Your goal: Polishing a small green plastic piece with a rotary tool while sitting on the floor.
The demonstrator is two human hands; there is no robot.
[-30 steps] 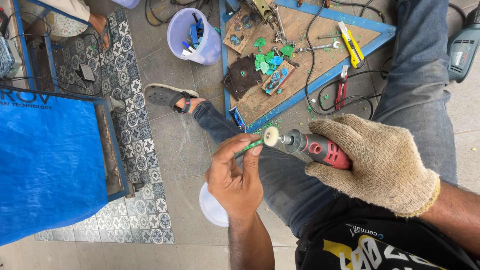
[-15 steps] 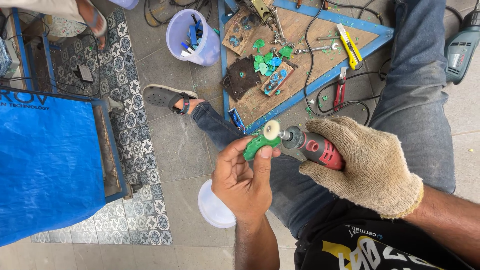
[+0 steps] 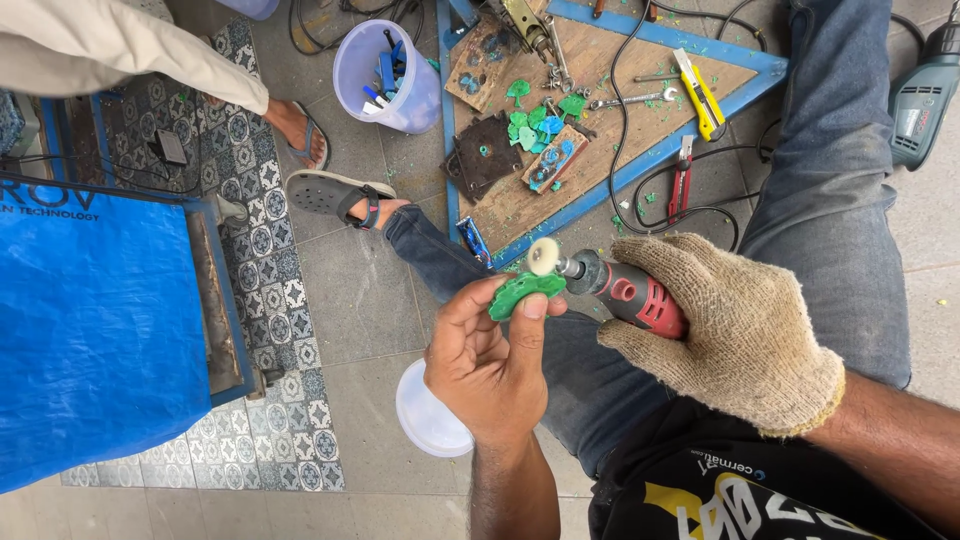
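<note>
1. My bare left hand (image 3: 487, 362) pinches a small green plastic piece (image 3: 525, 291) between thumb and fingertips, just below the middle of the view. It is flat, bright green, with a wavy, lobed edge, and I hold it nearly face-up.
2. My right hand (image 3: 735, 330), in a tan knitted glove, is wrapped tight around a red and grey rotary tool (image 3: 628, 291), which points toward 9 o'clock.
3. The tool's round cream buffing wheel (image 3: 543, 256) sits just above the green piece, at its upper edge; whether they touch I cannot tell.
4. My two hands are close together, each clamped on its own thing.
5. At 12 o'clock a wooden board with a blue frame (image 3: 560, 190) carries more green pieces (image 3: 540, 115), a yellow utility knife (image 3: 699, 94) and red-handled pliers (image 3: 680, 178).
6. At 11 o'clock stands a pale purple bucket (image 3: 388, 76) with blue bits inside.
7. At 9 o'clock lies a big blue sheet (image 3: 90, 340) with dark lettering along its top edge.
8. A white round lid (image 3: 428, 415) lies on the floor just left of my left wrist.
</note>
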